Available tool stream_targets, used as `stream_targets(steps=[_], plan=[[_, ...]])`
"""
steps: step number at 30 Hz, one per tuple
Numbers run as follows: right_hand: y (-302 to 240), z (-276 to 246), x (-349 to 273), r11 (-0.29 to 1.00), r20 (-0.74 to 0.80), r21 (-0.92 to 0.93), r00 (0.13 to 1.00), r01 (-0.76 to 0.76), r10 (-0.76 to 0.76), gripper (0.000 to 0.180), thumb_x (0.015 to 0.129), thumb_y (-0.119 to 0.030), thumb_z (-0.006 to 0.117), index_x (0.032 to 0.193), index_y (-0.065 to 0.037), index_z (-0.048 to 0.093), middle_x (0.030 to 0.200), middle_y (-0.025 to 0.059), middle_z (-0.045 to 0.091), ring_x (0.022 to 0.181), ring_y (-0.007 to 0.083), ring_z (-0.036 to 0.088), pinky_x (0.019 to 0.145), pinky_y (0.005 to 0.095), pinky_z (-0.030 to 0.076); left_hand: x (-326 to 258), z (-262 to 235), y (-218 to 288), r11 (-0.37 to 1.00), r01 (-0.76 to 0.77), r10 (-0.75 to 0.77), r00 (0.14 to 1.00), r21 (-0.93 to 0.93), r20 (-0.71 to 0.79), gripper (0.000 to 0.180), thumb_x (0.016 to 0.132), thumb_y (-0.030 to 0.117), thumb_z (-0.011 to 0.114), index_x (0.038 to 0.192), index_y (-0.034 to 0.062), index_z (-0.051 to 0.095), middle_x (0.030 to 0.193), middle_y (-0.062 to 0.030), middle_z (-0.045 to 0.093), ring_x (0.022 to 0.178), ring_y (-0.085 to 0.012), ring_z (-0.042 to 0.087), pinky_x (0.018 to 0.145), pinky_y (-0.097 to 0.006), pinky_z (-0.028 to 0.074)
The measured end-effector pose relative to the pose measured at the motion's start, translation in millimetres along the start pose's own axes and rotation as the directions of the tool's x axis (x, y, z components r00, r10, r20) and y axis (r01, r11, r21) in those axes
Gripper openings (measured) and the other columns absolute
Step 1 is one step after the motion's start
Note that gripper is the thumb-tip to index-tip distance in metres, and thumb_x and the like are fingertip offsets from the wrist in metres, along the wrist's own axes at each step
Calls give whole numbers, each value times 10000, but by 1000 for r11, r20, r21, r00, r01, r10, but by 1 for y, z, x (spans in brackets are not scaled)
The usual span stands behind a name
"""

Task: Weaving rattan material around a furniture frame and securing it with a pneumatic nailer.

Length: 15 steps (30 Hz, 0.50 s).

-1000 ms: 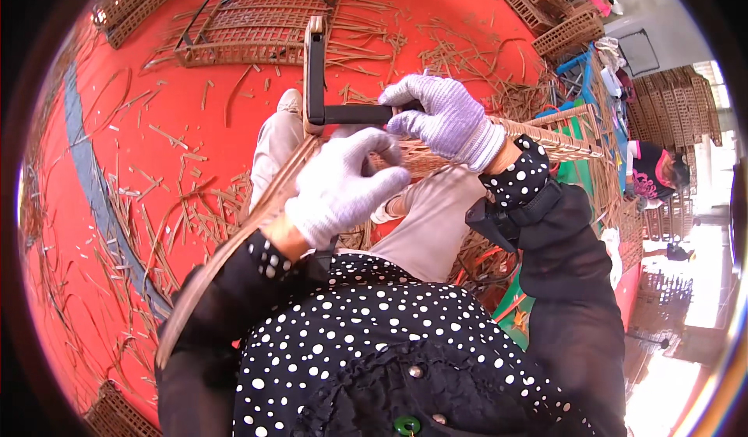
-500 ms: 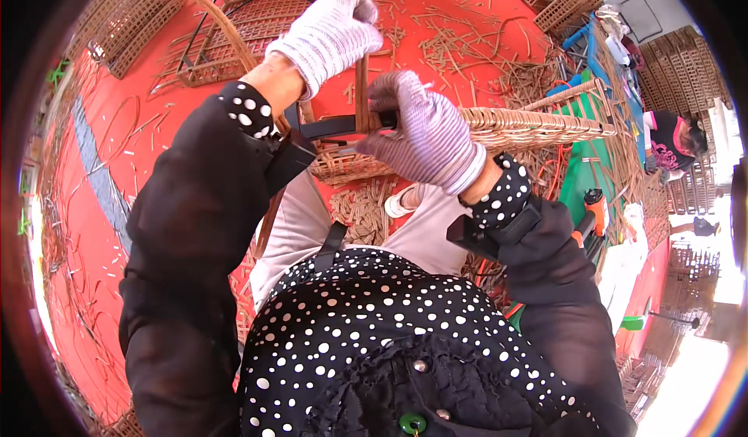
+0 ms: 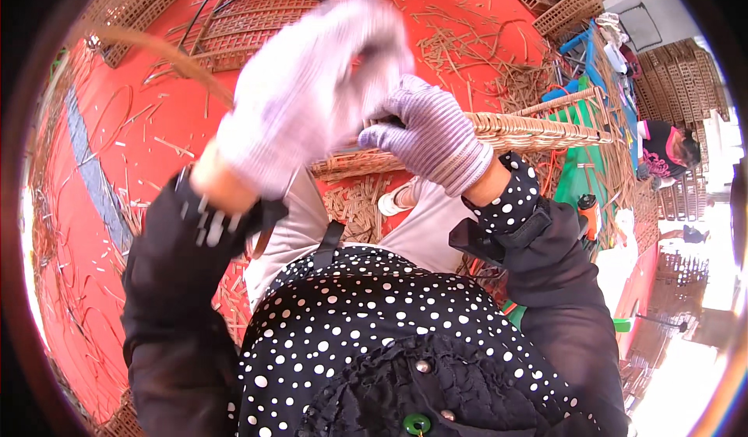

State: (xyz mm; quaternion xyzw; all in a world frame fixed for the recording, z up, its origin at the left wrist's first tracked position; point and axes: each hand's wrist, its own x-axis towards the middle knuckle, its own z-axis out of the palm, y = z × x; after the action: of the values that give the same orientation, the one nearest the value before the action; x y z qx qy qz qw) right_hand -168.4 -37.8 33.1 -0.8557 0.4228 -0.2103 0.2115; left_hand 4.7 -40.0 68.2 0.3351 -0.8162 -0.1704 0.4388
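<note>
Motion smears my left hand [image 3: 319,94], in a pale striped glove; its fingers look curled, but what they hold is not clear. A long brown weaving strip [image 3: 175,59] runs from the upper left to behind this hand. My right hand [image 3: 436,133], in a matching glove, is closed, thumb toward fingers, on the near end of a woven wicker frame [image 3: 538,129]. The frame lies across in front of my knees and stretches to the right. My left hand hides part of the frame's left end.
Offcuts of strip [image 3: 460,55] litter the red floor [image 3: 156,156]. Wicker panels [image 3: 257,16] lie at the far left, and wicker baskets [image 3: 569,8] at the far right. Another person [image 3: 668,149] is at the right, near a green sheet [image 3: 576,176] and an orange-and-black tool [image 3: 587,215].
My left hand has swept closer to the camera and covers the frame's left end. The brown strip has shifted lower and is blurred. My right hand has hardly moved.
</note>
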Motion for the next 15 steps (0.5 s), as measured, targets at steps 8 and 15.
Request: stream_targets(steps=[8, 15], plan=[[3, 6, 13, 984, -27, 166, 998, 56, -53, 220, 647, -181, 726, 792, -59, 615, 746, 105, 592, 720, 272, 584, 654, 349, 469, -85, 17, 14, 234, 820, -660, 529, -522, 534, 713, 826, 123, 582, 1393, 110, 150, 853, -70, 559, 564, -85, 502, 518, -214, 425], [8, 8, 14, 970, -10, 226, 996, 87, -87, 217, 647, -155, 722, 802, -48, 615, 744, 105, 595, 721, 264, 587, 650, 343, 470, -78, 46, -8, 146, 712, -639, 598, -687, 484, 471, 818, 171, 577, 1217, 57, 354, 777, -57, 565, 510, -81, 481, 464, -214, 412]])
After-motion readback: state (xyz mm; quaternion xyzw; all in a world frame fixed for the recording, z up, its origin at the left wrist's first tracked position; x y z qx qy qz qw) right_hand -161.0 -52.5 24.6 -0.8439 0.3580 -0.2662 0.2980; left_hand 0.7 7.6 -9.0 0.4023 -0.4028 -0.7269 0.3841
